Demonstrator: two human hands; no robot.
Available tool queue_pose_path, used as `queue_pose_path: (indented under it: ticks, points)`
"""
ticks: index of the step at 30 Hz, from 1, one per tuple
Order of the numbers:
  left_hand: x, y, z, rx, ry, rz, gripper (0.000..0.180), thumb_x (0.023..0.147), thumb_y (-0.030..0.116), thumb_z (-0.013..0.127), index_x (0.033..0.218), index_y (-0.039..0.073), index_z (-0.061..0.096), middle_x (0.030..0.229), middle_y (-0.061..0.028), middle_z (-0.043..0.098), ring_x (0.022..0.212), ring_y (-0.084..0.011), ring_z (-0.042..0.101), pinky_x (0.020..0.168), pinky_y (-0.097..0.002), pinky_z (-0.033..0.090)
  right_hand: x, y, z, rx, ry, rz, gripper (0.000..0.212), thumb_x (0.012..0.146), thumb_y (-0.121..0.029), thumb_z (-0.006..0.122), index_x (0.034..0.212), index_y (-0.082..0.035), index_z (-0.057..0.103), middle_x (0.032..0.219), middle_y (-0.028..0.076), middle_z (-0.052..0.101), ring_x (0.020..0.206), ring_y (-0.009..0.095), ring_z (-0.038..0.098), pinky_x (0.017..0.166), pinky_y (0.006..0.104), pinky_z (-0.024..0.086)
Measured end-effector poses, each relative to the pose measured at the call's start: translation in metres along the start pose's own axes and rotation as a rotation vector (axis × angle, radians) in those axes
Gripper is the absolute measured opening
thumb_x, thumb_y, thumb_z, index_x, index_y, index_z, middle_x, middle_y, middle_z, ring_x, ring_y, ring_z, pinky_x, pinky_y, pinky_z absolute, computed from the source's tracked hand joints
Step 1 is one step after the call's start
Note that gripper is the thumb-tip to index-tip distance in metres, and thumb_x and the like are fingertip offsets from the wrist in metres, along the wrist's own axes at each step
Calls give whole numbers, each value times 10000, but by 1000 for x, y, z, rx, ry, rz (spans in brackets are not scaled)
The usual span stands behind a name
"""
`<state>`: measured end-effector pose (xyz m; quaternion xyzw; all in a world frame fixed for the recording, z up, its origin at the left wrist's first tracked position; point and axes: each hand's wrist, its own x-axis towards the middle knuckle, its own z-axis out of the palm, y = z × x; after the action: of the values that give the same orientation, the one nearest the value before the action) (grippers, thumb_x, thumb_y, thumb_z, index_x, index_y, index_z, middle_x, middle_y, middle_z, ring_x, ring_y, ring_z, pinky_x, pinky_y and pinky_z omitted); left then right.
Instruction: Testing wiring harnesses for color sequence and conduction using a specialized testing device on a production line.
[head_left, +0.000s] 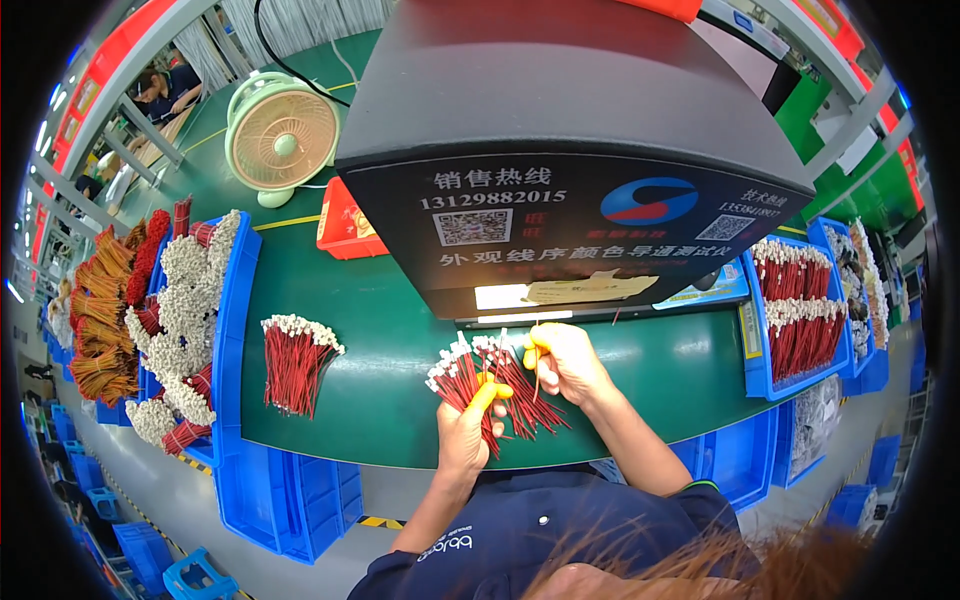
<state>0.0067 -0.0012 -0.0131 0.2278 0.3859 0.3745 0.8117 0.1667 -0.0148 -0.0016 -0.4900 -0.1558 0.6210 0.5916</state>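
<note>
My left hand [465, 432], yellow covers on some fingers, is closed around a bunch of red wires with white connectors [452, 378], connector ends pointing away from me. Just right of it, more red wires [532, 408] lie fanned out on the green table, partly hidden by the hands. My right hand [574, 368], also with yellow-covered fingertips, pinches a single thin red wire [537, 382] beside the white connectors. Farther left, a separate bundle of red wires [298, 372] rests flat on the table, its white connectors at the far end.
A large black machine [580, 130] stands directly beyond my hands, lit underneath. Blue bins of bundled wires stand at left [232, 330] and right [757, 350]. A green fan [283, 140] and a red box [350, 230] sit at back left. Blue bins [300, 500] hang below the table edge.
</note>
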Motion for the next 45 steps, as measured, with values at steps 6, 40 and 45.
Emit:
queue_pose_path:
  ticks: [6, 40, 45]
  points:
    - [1, 0, 2, -8, -2, 1, 141, 813, 75, 530, 943, 30, 499, 770, -100, 593, 557, -85, 497, 370, -180, 357, 2, 0, -1, -45, 27, 6, 172, 808, -183, 527, 747, -22, 515, 615, 62, 538, 331, 67, 395, 273, 191, 300]
    - [3, -7, 10, -79, -12, -20, 169, 818, 72, 508, 974, 6, 507, 800, -80, 573, 595, -120, 538, 427, -248, 487, -13, 4, 16, -333, -57, -221, 154, 821, -135, 511, 801, 13, 551, 616, 46, 531, 415, 64, 436, 380, 194, 363]
    - [3, 6, -3, -58, -55, -8, 135, 828, 87, 503, 946, 22, 509, 684, -42, 535, 439, -40, 398, 330, -155, 262, -14, -13, 3, -43, -158, 105, 167, 819, -163, 498, 781, -7, 545, 616, 38, 534, 381, 51, 398, 317, 188, 309]
